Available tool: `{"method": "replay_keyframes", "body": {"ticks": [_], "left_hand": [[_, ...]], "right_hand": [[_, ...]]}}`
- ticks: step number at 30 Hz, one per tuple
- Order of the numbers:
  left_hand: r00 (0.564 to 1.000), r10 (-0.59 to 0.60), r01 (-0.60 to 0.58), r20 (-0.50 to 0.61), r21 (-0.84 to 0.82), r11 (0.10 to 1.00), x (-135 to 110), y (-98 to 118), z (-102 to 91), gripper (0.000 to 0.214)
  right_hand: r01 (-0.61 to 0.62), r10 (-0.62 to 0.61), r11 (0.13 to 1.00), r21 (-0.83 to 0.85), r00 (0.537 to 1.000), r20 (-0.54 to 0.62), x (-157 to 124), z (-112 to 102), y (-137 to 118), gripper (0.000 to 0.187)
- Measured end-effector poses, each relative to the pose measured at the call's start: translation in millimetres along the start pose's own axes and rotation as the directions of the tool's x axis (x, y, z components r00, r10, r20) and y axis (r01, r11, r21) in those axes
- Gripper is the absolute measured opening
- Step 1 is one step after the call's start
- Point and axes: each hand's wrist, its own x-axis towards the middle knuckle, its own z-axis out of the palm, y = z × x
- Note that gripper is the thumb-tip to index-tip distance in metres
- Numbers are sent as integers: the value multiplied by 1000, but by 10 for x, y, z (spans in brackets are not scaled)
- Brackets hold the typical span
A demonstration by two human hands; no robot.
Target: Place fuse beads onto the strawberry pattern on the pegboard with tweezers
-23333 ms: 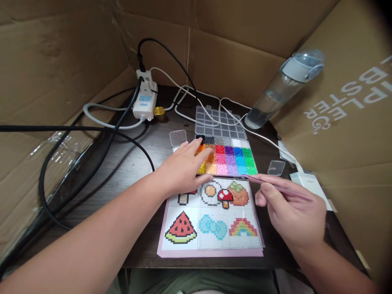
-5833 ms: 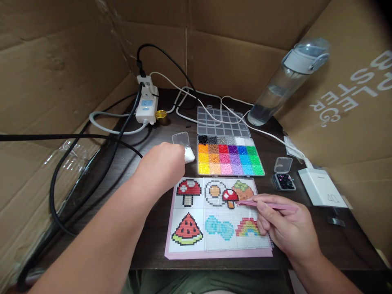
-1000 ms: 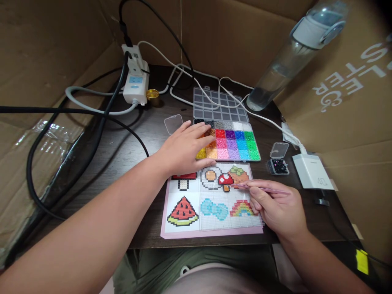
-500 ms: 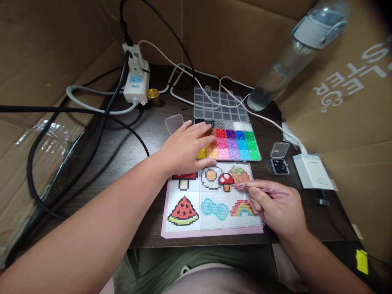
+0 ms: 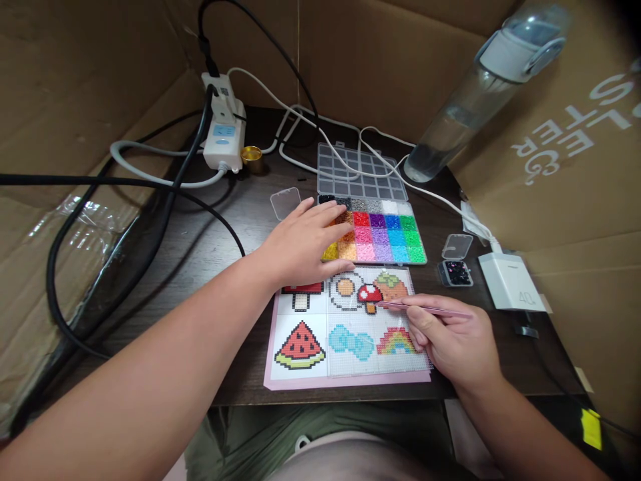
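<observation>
My right hand [image 5: 453, 337] is closed around pink tweezers [image 5: 435, 309], whose tips touch or hover by the small red mushroom bead figure [image 5: 370, 295]. That figure lies on a clear pegboard [image 5: 320, 364], set over a pattern sheet [image 5: 295, 321] with a watermelon picture. Strawberry, bow and rainbow shapes also show through the board. My left hand [image 5: 305, 240] is spread with its fingers apart, resting over the left part of the bead box [image 5: 420, 252], and its thumb lies near the pegboard's top edge. Some bead compartments are hidden under it.
A small clear box of dark beads [image 5: 455, 273] stands at the right, beside a white charger [image 5: 511, 282]. Behind are a water bottle [image 5: 451, 120], a gold cup [image 5: 252, 159] and a power strip [image 5: 224, 133]. Cables cross the left side; cardboard walls surround the table.
</observation>
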Motion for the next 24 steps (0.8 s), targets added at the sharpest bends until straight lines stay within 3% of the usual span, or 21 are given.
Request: {"method": "replay_keyframes", "body": {"ticks": [24], "left_hand": [[999,0,0,-32,20,1000,-29,-30,6,68]], "right_hand": [[-20,17,948,316,1000,13,13,21,49,17]]}}
